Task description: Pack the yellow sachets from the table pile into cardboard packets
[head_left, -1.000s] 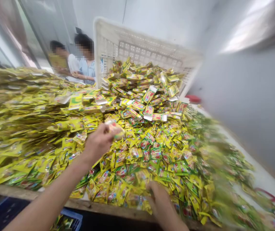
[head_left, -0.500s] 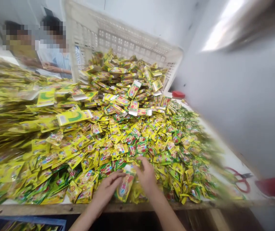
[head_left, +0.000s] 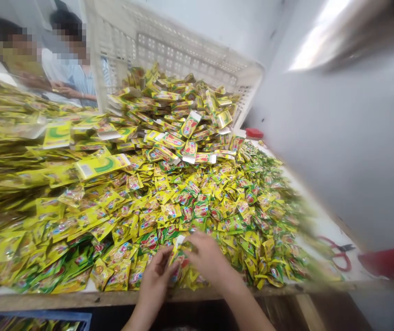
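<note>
Both hands have drawn closer together at the near edge of the table (head_left: 217, 294) since half a second ago, and the view has barely shifted. Now the left hand (head_left: 155, 280) and right hand (head_left: 209, 259) pinch 1 small yellow packet (head_left: 179, 259) between their fingers, just above the loose sachets (head_left: 197, 207) heaped across the table. Flat yellow cartons (head_left: 183, 124) spill from the tipped white crate (head_left: 169, 50) at the far edge. Judging by the heap, nearly everything remains unsorted. Red scissors (head_left: 338, 257) lie at the right edge; 2 people sit beyond the far left corner.

text: none legible | on: sachets (head_left: 197, 209) (print too blurred)
</note>
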Demonstrator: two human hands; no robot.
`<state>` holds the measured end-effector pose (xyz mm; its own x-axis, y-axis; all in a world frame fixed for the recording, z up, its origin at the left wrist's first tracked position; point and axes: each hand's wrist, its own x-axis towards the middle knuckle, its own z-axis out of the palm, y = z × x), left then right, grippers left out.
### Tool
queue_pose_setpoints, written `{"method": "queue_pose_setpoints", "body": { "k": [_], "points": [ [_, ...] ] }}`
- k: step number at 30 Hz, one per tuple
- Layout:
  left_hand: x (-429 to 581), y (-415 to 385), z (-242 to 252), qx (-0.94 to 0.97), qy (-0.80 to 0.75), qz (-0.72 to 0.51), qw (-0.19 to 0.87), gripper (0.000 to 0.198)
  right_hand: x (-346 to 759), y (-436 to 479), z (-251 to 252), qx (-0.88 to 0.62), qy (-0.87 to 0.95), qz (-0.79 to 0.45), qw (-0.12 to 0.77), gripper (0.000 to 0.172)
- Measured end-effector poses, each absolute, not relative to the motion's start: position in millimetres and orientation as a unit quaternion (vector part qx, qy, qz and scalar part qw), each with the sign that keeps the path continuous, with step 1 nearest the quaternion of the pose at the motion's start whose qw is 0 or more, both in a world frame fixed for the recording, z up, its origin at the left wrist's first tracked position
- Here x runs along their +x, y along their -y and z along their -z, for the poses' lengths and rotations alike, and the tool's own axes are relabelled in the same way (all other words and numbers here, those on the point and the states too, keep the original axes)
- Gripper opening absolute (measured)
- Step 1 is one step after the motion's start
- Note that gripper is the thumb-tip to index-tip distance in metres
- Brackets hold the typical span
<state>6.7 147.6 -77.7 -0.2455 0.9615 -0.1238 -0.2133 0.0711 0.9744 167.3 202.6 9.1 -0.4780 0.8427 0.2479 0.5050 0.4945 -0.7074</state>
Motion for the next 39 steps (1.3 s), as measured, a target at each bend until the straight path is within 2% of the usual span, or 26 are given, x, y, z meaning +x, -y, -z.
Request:
{"method": "queue_pose_setpoints", "body": {
  "k": [3,5,10,13,16,23,26,29,31,34,36,37,39],
  "points": [
    [6,-142,71,0.408,-0.512,-0.546,0.522,0.039,170,-200,-25,-0.369,0.862,-0.281,0.204,0.018],
    [4,-142,66,0.462,-0.499,-0.498,0.538,0.038,168,-197,-33,-0.353,0.877,-0.278,0.171,0.013],
    [-2,-141,61,0.509,-0.462,-0.467,0.556,0.036,158,-184,-33,-0.402,0.875,-0.221,0.156,0.010],
    [-4,-138,60,0.501,-0.461,-0.475,0.557,0.039,158,-179,-35,-0.371,0.892,-0.218,0.138,0.013],
    [-3,-137,57,0.477,-0.463,-0.482,0.571,0.037,164,-179,-43,-0.323,0.895,-0.267,0.154,0.024],
    [-2,-137,63,0.459,-0.469,-0.493,0.571,0.044,162,-174,-41,-0.406,0.851,-0.294,0.157,0.035],
    [-5,-137,66,0.432,-0.497,-0.499,0.564,0.033,157,-175,-37,-0.417,0.830,-0.288,0.231,0.038],
    [-5,-138,65,0.420,-0.502,-0.517,0.552,0.023,155,-179,-28,-0.400,0.825,-0.270,0.295,0.023],
    [-3,-138,62,0.429,-0.491,-0.518,0.554,0.027,156,-183,-20,-0.385,0.837,-0.245,0.302,0.011],
    [0,-138,60,0.441,-0.486,-0.508,0.558,0.038,160,-185,-8,-0.366,0.865,-0.211,0.271,0.012],
    [0,-137,61,0.443,-0.492,-0.504,0.555,0.040,164,-183,-4,-0.351,0.872,-0.229,0.253,0.007],
    [-1,-137,62,0.441,-0.497,-0.501,0.555,0.041,166,-181,-3,-0.351,0.862,-0.254,0.263,0.005],
    [-4,-135,63,0.423,-0.518,-0.498,0.552,0.043,171,-177,0,-0.389,0.797,-0.327,0.327,0.015]
  ]
}}
